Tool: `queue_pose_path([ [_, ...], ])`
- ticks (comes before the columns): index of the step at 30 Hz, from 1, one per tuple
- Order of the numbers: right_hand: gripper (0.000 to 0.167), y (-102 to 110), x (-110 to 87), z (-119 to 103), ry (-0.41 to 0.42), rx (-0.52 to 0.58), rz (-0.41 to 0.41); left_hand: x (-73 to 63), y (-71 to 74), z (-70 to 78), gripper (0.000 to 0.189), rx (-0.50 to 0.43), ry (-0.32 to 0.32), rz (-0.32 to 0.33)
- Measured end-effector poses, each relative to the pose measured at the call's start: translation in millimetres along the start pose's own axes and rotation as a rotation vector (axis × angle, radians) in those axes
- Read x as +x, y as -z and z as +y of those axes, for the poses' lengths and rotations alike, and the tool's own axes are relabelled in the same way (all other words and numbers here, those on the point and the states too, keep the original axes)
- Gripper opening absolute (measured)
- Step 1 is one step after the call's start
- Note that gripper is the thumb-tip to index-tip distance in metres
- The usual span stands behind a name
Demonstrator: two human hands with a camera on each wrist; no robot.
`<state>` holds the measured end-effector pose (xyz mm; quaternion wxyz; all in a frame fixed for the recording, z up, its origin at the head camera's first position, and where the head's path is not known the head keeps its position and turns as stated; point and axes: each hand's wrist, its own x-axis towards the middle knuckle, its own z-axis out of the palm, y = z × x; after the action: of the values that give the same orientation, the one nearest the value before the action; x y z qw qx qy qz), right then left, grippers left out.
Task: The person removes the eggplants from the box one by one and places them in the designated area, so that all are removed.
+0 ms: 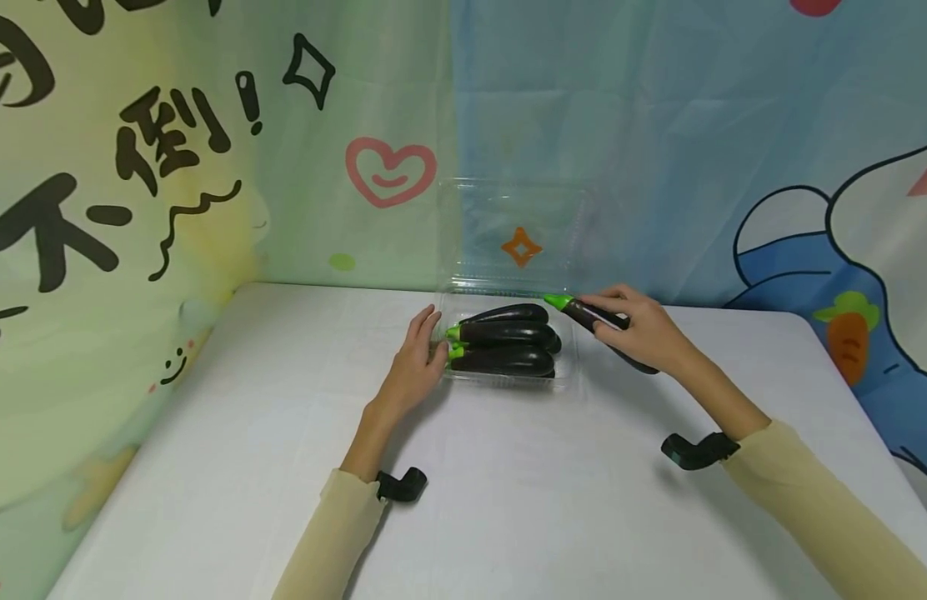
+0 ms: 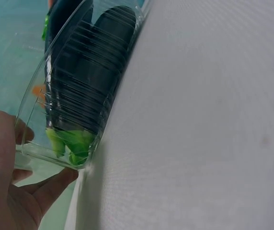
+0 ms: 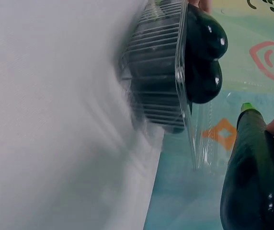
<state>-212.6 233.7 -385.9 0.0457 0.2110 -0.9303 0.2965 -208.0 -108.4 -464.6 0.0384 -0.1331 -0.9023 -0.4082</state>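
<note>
Head view: right grip [image 1: 638, 329] pinches glossy blackish eggplant [image 1: 586, 314], bright green cap [image 1: 558, 301]; left grip [image 1: 414, 368], unclenched, touches clear box [image 1: 501, 382].

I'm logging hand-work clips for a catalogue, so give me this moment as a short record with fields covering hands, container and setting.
Left hand: touches the left end of the container
Right hand: holds one eggplant, green end toward the container
Container: clear plastic, open, on the white table
Lid: clear, raised at the container's far side
Contents: several dark eggplants lying side by side; exact count unclear
Backdrop: printed cloth with a heart, stars and characters
</note>
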Motion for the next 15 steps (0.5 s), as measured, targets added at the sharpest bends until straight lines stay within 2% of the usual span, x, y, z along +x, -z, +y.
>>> queue_pose_path([
  [4,0.042,2,-6.5,5,-0.031,-0.01,0.051,-0.6,0.0,-0.1,0.055,-0.001,0.007,-0.007],
  [10,0.039,-1,-17.2,14,-0.023,-0.035,0.169,-0.6,0.1,0.0,0.055,-0.002,0.011,-0.008],
  [15,0.038,-7,-25.7,22,-0.072,0.0,0.257,-0.4,-0.5,-0.6,0.055,0.001,0.016,-0.009],
])
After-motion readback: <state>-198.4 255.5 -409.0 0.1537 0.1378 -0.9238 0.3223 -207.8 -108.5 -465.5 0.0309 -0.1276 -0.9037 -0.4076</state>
